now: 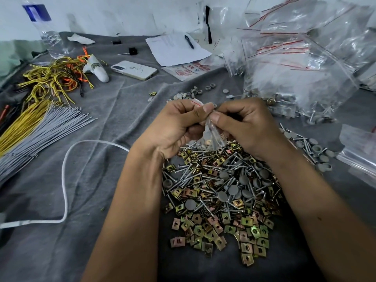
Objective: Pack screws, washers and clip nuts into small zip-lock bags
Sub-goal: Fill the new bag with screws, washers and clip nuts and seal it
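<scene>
A grey cloth-covered counter (97,180) carries a near heap of brass clip nuts, steel screws and grey washers (219,192). Directly above it, left hand (175,123) and right hand (244,127) both pinch the small clear zip-lock bag (213,137) at its mouth, so spills likely land in the heap.

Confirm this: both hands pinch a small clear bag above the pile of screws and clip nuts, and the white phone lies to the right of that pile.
Wrong on the phone. The head view shows both hands, left and right, pinching the bag above the pile, but the white phone lies far to its left.
</scene>
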A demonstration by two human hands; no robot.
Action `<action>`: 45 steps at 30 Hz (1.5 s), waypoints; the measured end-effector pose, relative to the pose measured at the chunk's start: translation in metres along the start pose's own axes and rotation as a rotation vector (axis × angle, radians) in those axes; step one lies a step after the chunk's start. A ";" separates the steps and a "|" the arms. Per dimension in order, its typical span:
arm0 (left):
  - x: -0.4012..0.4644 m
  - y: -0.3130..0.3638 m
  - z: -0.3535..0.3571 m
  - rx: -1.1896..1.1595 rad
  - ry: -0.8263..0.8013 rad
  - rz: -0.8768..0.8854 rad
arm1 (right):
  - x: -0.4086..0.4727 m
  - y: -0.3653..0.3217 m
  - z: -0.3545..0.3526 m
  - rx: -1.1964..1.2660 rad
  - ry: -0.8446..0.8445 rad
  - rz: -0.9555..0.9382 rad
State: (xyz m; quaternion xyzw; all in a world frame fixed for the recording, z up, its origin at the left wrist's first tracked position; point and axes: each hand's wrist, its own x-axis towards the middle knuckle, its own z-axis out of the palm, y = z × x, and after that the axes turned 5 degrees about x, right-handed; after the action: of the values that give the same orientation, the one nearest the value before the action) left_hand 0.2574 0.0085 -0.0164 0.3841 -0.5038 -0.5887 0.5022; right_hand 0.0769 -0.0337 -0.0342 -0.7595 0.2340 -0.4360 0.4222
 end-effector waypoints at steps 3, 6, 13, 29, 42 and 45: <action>-0.002 0.000 -0.002 -0.026 -0.017 0.036 | 0.000 -0.003 -0.004 0.177 0.067 0.062; -0.005 0.000 -0.009 -0.019 -0.032 0.059 | 0.004 -0.003 -0.022 0.316 0.243 0.126; 0.005 -0.009 0.014 0.492 0.501 0.228 | 0.003 0.004 -0.008 -0.032 0.180 0.033; 0.003 -0.019 0.037 1.108 0.966 0.686 | 0.003 -0.003 0.011 -0.364 0.465 -0.061; -0.002 -0.001 0.027 1.022 1.124 0.654 | 0.002 -0.013 -0.066 -0.457 -0.047 0.317; -0.010 0.004 0.015 1.032 1.323 0.657 | -0.002 -0.022 -0.087 -0.613 -0.201 0.481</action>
State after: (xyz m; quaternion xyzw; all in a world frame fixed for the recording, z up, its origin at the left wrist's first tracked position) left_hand 0.2456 0.0211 -0.0100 0.6588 -0.3978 0.2253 0.5975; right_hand 0.0011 -0.0584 0.0061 -0.8126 0.4820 -0.1583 0.2869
